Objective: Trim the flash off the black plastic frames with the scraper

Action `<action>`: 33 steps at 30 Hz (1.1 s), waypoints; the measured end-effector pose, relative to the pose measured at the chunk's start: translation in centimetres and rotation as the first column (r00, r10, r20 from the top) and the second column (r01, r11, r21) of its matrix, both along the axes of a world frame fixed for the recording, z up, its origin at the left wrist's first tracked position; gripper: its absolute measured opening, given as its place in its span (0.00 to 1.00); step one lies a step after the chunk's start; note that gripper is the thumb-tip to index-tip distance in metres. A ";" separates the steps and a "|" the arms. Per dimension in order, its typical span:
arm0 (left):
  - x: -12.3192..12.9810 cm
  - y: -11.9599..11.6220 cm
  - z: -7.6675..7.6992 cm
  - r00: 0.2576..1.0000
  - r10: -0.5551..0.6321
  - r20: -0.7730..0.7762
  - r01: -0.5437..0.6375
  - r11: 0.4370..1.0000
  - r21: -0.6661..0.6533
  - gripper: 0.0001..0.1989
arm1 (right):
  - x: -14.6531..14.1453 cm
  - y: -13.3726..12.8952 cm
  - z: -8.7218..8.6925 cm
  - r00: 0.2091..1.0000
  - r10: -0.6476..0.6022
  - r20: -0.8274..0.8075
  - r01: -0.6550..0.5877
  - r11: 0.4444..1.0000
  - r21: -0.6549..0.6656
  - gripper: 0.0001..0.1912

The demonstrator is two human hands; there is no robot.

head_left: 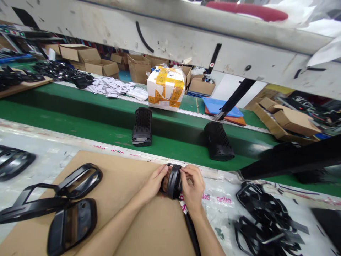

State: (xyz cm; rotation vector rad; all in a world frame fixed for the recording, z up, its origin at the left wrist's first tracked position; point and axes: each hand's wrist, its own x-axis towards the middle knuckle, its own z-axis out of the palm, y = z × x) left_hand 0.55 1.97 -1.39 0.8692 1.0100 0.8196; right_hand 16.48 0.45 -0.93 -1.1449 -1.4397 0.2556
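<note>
Over the front edge of the cardboard sheet I hold a black plastic frame with a band across it. My left hand is closed on its left side, thumb on top and fingers showing through the opening. On the upper right my right hand pinches the frame's rim or band; what lies under those fingertips is hidden. A black strip or tool handle lies below my right wrist. To the left, several similar black frames rest on the cardboard, some overlapping.
Beyond the bench runs a green conveyor bearing two black perforated housings. A pile of thin black frame parts lies at right. A taped white box stands behind. A dark post slants at right; a white beam crosses above.
</note>
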 end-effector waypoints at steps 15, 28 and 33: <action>0.9 -0.5 0.1 0.982 0.044 0.184 -0.047 0.999 0.012 0.21 | -0.1 0.2 -0.8 0.999 0.015 -0.043 -0.017 0.999 -0.048 0.03; 0.3 0.2 1.0 0.899 0.039 0.437 0.055 0.978 -0.200 0.25 | 0.2 -0.5 -2.0 0.948 0.293 -0.124 -0.318 0.889 -0.329 0.18; -0.3 0.6 0.7 0.857 -0.048 0.514 0.256 0.904 -0.343 0.28 | -0.4 -0.7 -2.1 0.937 0.303 -0.174 -0.346 0.872 -0.345 0.25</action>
